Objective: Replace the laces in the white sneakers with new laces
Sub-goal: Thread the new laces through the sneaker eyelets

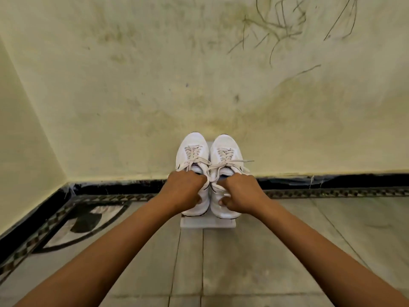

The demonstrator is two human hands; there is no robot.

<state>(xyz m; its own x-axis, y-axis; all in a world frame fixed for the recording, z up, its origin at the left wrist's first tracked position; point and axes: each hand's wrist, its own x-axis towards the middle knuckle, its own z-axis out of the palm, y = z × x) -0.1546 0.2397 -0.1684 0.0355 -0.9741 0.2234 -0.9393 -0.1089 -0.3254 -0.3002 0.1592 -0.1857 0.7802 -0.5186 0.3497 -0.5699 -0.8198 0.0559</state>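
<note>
left grip (186, 191): curled round left sneaker (192, 151) heel | right grip (241, 193): curled round right sneaker (225, 149) heel | both laced (side by side)

Left sneaker (193, 140) and right sneaker (223, 141), white, are stood touching side by side at frame centre, toes up-frame; pale laces (225, 155) threaded, tied.

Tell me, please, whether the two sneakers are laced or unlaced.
Laced: laces criss-cross the front of both the left sneaker and the right sneaker, with ends trailing loose.
</note>
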